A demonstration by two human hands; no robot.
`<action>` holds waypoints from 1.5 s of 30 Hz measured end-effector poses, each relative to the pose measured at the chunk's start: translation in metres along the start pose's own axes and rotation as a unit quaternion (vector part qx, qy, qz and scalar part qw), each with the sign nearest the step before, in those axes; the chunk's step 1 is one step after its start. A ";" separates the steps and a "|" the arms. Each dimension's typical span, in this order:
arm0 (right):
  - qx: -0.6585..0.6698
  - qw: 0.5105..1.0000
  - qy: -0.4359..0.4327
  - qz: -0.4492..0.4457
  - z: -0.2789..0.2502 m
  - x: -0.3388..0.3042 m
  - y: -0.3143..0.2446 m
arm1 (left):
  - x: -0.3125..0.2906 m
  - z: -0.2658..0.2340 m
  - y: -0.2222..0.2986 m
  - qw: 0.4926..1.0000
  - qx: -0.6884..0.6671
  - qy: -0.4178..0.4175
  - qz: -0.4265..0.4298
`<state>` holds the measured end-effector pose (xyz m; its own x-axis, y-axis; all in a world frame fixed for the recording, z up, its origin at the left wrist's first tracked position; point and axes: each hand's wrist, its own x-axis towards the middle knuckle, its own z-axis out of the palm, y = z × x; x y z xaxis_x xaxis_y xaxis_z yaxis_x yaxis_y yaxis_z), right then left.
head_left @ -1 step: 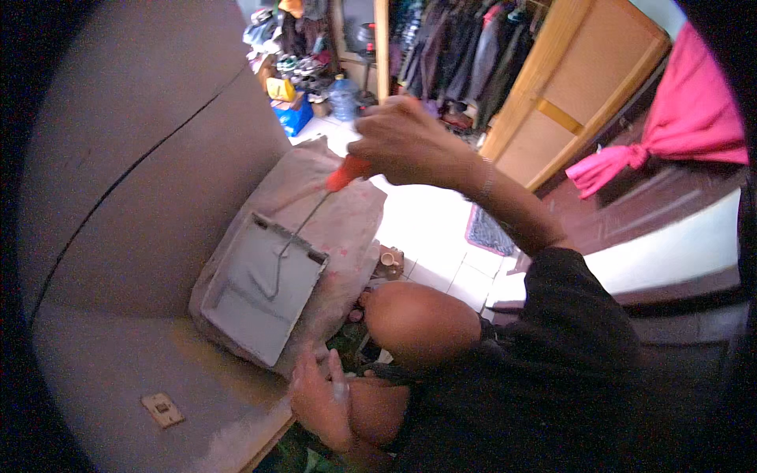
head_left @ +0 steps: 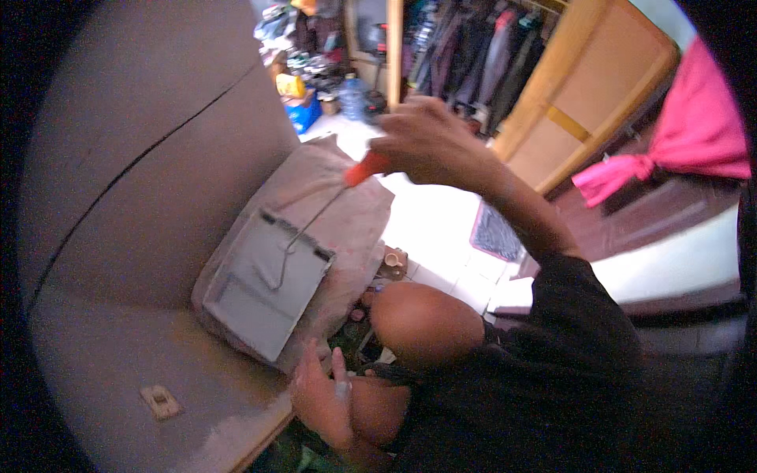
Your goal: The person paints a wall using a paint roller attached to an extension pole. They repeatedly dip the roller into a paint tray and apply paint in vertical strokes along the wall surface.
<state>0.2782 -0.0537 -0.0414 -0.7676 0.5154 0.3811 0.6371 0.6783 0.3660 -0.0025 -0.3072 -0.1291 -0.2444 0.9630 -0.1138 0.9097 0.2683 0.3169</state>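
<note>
My right hand (head_left: 422, 146) is raised and wrapped round the red-orange handle (head_left: 365, 169) of a paint roller. The roller's thin bent wire frame (head_left: 309, 224) slants down over a pale grey rectangular paint tray (head_left: 296, 319). Against the tray's pale inside, I cannot make out a roller sleeve at the wire's end. Beneath the tray lies a crumpled pinkish sheet or bag (head_left: 347, 217). Lower down, my left hand (head_left: 322, 398) holds nothing, its fingers stretched and apart beside my bent knee. White smears mark that hand.
A grey wall with a dark cable rises on the left, above a grey surface bearing a small wall switch plate (head_left: 162, 402). A cup (head_left: 393, 259) stands near my knee. Farther off are a blue water bottle (head_left: 352, 97), hanging clothes (head_left: 473, 63), a mat (head_left: 495, 235) and a pink cloth (head_left: 698, 126).
The whole view has shifted slightly, so most things sit a little farther right. My right hand still grips the roller over the tray; my left hand stays near the knee.
</note>
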 end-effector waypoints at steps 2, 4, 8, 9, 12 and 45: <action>0.056 0.998 0.002 0.041 0.008 -0.004 0.007 | -0.001 -0.001 0.009 0.999 0.018 -0.027 -0.032; 0.033 0.984 -0.121 0.128 -0.007 -0.021 0.006 | 0.012 0.002 0.008 0.999 0.036 -0.032 -0.021; 0.022 0.985 -0.097 0.138 -0.019 -0.032 -0.001 | -0.002 -0.014 0.009 0.999 0.038 0.007 0.006; 0.016 0.985 -0.104 0.134 -0.021 -0.025 -0.005 | 0.000 -0.013 0.006 0.999 0.028 0.008 0.022; 0.029 0.991 -0.087 0.100 -0.011 -0.004 -0.008 | 0.003 -0.014 0.003 0.999 0.041 0.018 0.018; 0.526 0.649 -0.393 0.383 0.091 -0.237 -0.066 | 0.025 -0.012 0.017 0.987 0.054 -0.140 -0.052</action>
<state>0.4120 -0.1732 -0.2329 -0.3153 0.7408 -0.5932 0.7695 -0.1662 -0.6167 0.0033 -0.2783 -0.1153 -0.2505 0.8813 -0.4006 0.9188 0.3469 0.1885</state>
